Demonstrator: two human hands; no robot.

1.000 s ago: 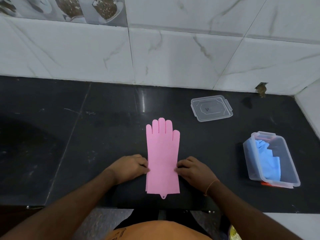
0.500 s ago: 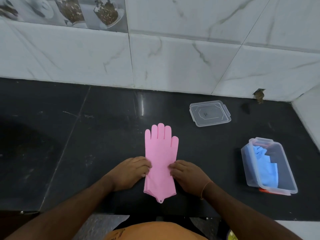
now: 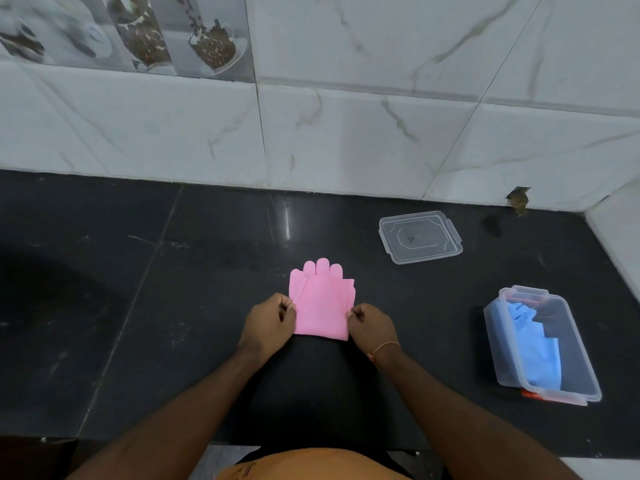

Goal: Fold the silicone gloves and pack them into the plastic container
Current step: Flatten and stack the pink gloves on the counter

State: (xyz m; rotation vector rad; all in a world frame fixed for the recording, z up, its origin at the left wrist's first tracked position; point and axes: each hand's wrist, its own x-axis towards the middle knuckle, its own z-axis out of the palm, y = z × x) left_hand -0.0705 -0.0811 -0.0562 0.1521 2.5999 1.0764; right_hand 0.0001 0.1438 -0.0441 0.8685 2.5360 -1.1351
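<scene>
Between both hands, folded pink gloves (image 3: pixel 320 306)

matt pink glove (image 3: pixel 320 308); glossy black counter (image 3: pixel 207 271); clear plastic container (image 3: pixel 550 372).

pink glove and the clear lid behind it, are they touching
Apart. The head view shows a plain strip of bare black counter between the fingertips of the folded pink glove and the clear lid, which lies farther back and to the right.
</scene>
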